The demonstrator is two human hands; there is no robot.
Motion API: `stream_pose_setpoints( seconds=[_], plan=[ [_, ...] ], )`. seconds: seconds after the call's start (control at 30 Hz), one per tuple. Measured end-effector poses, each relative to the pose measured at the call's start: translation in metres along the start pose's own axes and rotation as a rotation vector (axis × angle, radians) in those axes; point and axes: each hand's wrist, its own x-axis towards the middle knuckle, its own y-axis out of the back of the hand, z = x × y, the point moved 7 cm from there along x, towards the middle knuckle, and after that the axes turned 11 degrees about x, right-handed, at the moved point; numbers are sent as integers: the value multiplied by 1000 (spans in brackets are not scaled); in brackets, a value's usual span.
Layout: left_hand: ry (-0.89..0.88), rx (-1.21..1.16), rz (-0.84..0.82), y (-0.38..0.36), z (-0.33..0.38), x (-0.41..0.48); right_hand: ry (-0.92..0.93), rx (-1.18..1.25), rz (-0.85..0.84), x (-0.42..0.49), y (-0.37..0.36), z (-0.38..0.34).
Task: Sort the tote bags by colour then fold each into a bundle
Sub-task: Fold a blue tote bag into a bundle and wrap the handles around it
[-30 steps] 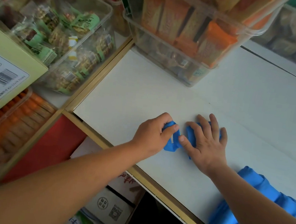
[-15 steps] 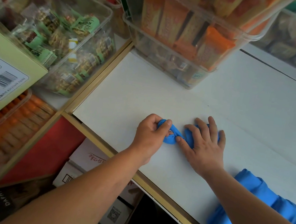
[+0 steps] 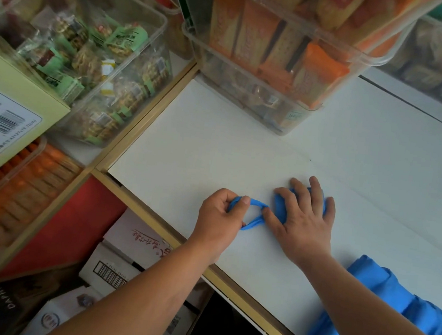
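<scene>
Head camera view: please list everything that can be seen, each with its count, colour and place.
folded tote bag: one, blue, on the table under the right hand
loose tote bags: a heap, count unclear, blue, table's near right edge
table: one, white top, wooden rim
snack bins: at least four, clear, behind and left of the table
carton: one, pale yellow, far left
cardboard boxes: several, white, below the table
left hand: pinches the bag's handle loop
right hand: presses flat on the folded bag
</scene>
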Motion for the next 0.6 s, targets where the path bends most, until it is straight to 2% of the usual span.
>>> stream_pose_setpoints(
  seconds=[0.2,0.47,0.6],
  plan=[
    [-13,189,-111,-8,5,8,79,-35,54,0,-3,-2],
    [-17,207,-30,-13,10,9,128,-52,-25,-2,0,-4],
    [2,201,-7,-14,12,14,151,77,-104,-4,7,-3]
  ],
)
